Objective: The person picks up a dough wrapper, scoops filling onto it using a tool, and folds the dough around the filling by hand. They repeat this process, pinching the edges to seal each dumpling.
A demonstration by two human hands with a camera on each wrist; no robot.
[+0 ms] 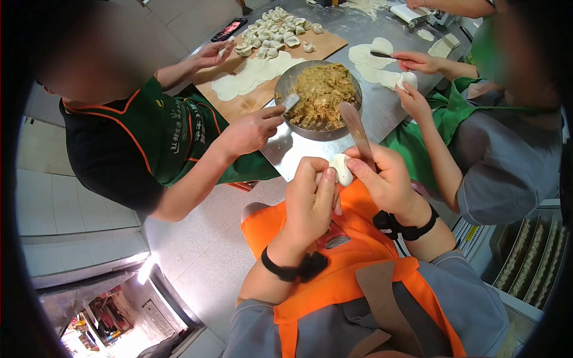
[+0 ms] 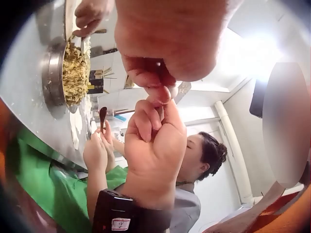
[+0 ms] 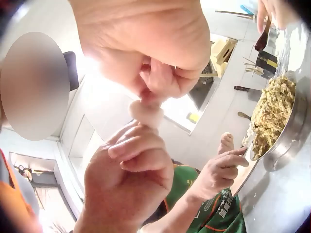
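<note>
A small white dumpling (image 1: 341,169) is pinched between both hands in front of the orange apron. The left hand (image 1: 311,200) grips its left side with thumb and curled fingers. On the other side the right hand (image 1: 385,182) pinches it, and also holds a flat spatula (image 1: 356,128) that points up toward the bowl. In the right wrist view the dumpling (image 3: 146,113) shows between the right hand (image 3: 160,53) above and the left hand (image 3: 129,174) below. The left wrist view has the left hand (image 2: 170,39) above the right hand (image 2: 158,141); fingers mostly cover the dumpling there.
A metal bowl (image 1: 322,132) of filling (image 1: 322,89) stands on the steel table (image 1: 391,107). Beyond it, a wooden board (image 1: 328,45) bears flat wrappers (image 1: 248,77) and several dumplings (image 1: 271,30). People work at left and right; more wrappers (image 1: 364,56) lie at the right.
</note>
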